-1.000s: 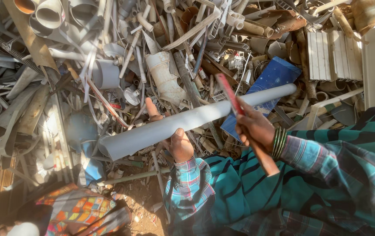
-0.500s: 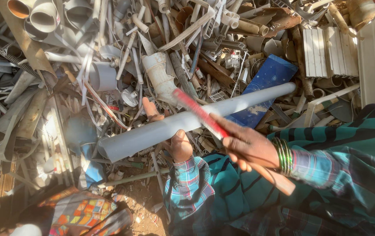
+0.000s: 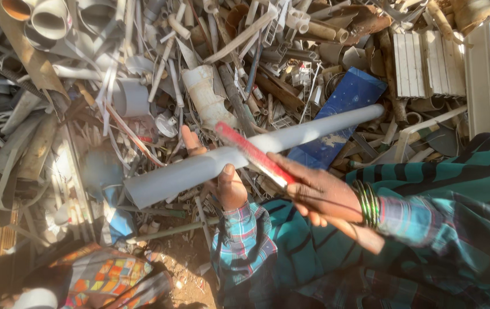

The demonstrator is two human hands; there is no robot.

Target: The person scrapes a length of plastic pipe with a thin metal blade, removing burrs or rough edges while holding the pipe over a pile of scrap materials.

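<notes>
My left hand (image 3: 225, 177) grips a long grey plastic pipe (image 3: 291, 137) from below, thumb on its far side, holding it level above the scrap pile. My right hand (image 3: 319, 191), with green bangles at the wrist, holds a flat red-edged blade-like tool (image 3: 253, 153) by its wooden handle; the blade lies across the top of the pipe just right of my left hand. Both sleeves are teal and plaid.
A dense heap of broken plastic pipes, strips and fittings (image 3: 159, 68) lies everywhere ahead. A blue panel (image 3: 351, 97) sits behind the pipe, white ribbed panels (image 3: 428, 63) at the upper right. A colourful patterned cloth (image 3: 99, 274) lies at the lower left.
The red tool has swung down from standing steeply behind the pipe to lying low across its top. My right hand moved down and right; the pipe stayed almost level.
</notes>
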